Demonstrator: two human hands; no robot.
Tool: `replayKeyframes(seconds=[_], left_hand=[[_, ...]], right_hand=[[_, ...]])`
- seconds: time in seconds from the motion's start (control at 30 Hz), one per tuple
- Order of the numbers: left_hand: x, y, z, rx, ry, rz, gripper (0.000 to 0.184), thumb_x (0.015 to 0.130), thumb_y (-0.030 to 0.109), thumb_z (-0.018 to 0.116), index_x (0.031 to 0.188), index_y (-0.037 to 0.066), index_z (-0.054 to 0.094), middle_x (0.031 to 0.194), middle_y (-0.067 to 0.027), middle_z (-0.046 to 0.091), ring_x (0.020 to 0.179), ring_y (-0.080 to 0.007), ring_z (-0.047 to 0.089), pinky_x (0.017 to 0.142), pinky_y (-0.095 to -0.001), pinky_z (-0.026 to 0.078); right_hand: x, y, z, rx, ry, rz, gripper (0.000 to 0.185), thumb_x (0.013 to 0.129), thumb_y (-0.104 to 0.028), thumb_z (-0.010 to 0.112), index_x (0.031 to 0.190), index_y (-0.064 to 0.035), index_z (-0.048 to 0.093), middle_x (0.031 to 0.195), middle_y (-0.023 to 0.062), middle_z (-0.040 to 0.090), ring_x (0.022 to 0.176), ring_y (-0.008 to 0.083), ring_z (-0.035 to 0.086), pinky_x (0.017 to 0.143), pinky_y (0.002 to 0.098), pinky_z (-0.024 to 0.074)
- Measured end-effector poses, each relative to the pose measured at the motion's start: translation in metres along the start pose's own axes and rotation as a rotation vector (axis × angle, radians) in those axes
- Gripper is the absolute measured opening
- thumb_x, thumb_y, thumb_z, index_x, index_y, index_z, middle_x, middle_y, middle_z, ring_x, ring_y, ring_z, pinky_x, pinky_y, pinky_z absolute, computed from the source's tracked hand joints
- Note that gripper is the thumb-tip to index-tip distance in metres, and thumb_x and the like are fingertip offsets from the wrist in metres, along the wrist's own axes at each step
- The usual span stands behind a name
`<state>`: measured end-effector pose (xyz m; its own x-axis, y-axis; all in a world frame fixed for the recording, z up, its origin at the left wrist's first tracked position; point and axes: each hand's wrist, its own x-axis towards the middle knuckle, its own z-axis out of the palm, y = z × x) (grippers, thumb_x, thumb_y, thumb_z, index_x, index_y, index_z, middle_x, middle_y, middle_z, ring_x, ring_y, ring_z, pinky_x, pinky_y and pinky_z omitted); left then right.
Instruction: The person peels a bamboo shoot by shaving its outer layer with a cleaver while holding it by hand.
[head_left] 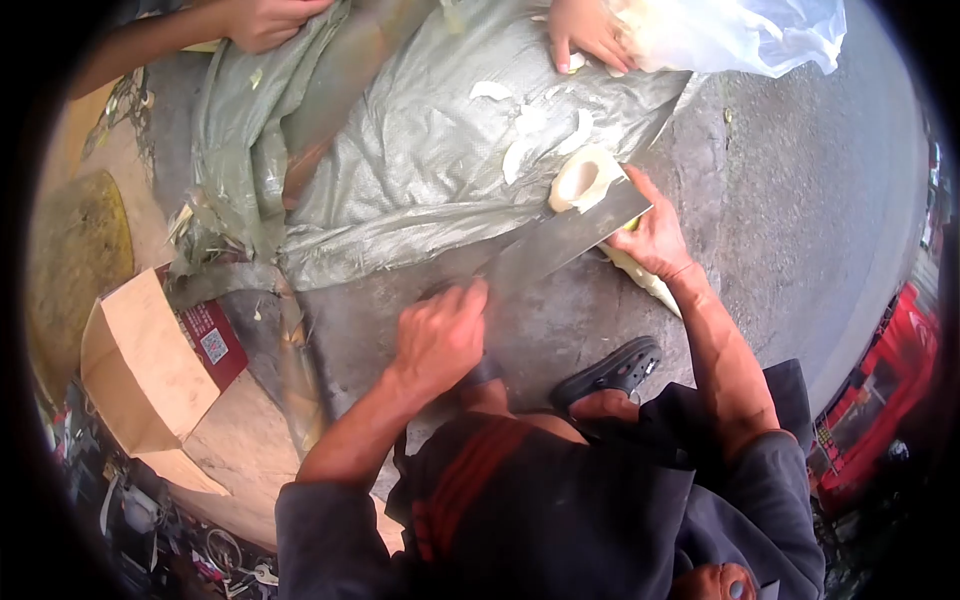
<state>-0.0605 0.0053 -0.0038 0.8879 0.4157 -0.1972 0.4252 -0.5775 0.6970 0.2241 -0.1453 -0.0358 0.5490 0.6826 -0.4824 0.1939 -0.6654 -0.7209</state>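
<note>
My left hand (441,338) is closed round the handle end of a long, wide-bladed knife (575,235), which reaches up to the right. The blade's far end lies against a pale, hollow-ended piece of plant (590,180), beside my right hand. My right hand (650,228) grips this pale piece from its right side, and a pale green strip hangs below the fingers. The handle itself is mostly hidden by my left fingers. Several white curved slices (518,158) lie on the grey-green woven sheet (400,160) just beyond.
Another person's hands (590,35) (268,22) are at the top edge, near a clear plastic bag (745,35). An open cardboard box (150,350) stands at the left. A red object (870,385) is at the right. My shod foot (610,375) is below the blade.
</note>
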Motion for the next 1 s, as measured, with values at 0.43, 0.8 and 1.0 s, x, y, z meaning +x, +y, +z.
replayKeyframes(seconds=[0.43, 0.8, 1.0], left_hand=[[-0.004, 0.006, 0.004, 0.075, 0.023, 0.061, 0.038, 0.077, 0.007, 0.066, 0.114, 0.002, 0.065, 0.074, -0.0094, 0.059, 0.063, -0.0273, 0.065, 0.058, -0.0396, 0.053], [0.000, 0.002, 0.004, 0.074, 0.041, 0.068, 0.037, 0.075, 0.006, 0.067, 0.113, 0.002, 0.066, 0.072, -0.0086, 0.057, 0.062, -0.0263, 0.063, 0.057, -0.0391, 0.053], [0.002, 0.007, -0.003, 0.030, -0.009, 0.028, 0.034, 0.078, 0.005, 0.064, 0.112, 0.003, 0.064, 0.072, -0.0091, 0.059, 0.062, -0.0282, 0.065, 0.057, -0.0415, 0.054]], right_hand=[[0.006, 0.005, -0.003, -0.315, -0.018, -0.101, 0.102, 0.063, -0.043, 0.089, 0.145, -0.0048, 0.043, 0.135, 0.0215, 0.057, 0.124, 0.0397, 0.058, 0.102, 0.0458, 0.0485], [0.012, 0.017, -0.002, -0.277, -0.021, -0.158, 0.092, 0.062, -0.033, 0.083, 0.143, -0.0061, 0.047, 0.132, 0.0191, 0.060, 0.121, 0.0379, 0.060, 0.100, 0.0442, 0.0499], [0.009, 0.008, -0.003, -0.249, -0.007, -0.133, 0.091, 0.063, -0.038, 0.082, 0.141, -0.0062, 0.048, 0.129, 0.0191, 0.061, 0.119, 0.0380, 0.061, 0.099, 0.0445, 0.0501]])
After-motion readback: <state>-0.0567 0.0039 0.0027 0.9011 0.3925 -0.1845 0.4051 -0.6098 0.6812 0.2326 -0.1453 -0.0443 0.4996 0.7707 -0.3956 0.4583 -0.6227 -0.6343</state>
